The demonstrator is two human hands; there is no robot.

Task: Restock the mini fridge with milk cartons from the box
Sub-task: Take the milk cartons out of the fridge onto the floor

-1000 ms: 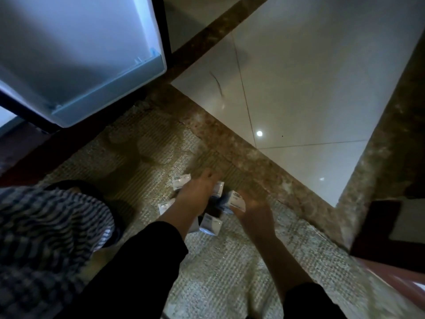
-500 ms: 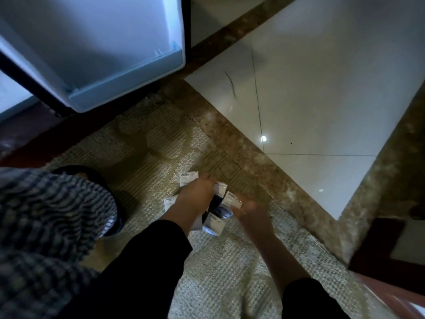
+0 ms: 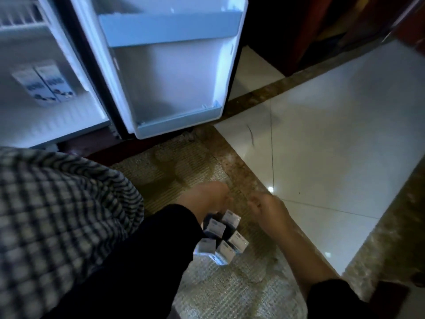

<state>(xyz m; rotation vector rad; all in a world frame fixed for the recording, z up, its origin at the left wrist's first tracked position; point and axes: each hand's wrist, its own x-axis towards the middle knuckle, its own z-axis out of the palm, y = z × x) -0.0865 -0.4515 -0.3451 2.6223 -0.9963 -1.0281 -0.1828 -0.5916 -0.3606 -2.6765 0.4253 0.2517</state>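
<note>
Several small white-and-blue milk cartons (image 3: 220,238) stand in a tight cluster on a woven mat (image 3: 230,286). My left hand (image 3: 208,196) hovers just beyond the cluster with its fingers bent down, and I see nothing in it. My right hand (image 3: 264,204) hangs to the right of it, fingers loosely curled and empty. The mini fridge (image 3: 57,120) stands open at the top left, with two milk cartons (image 3: 43,86) lying side by side on its floor. Its open door (image 3: 172,77) has bare shelves. No box is in view.
My knee in checked cloth (image 3: 57,215) fills the left side, close to the fridge. White glossy floor tiles (image 3: 333,134) with a brown stone border spread to the right. Dark wooden furniture (image 3: 322,24) stands at the top right.
The view has tilted up and now shows the fridge's inside and its door. My right hand has let go of the carton it held, and both hands have come off the cluster.
</note>
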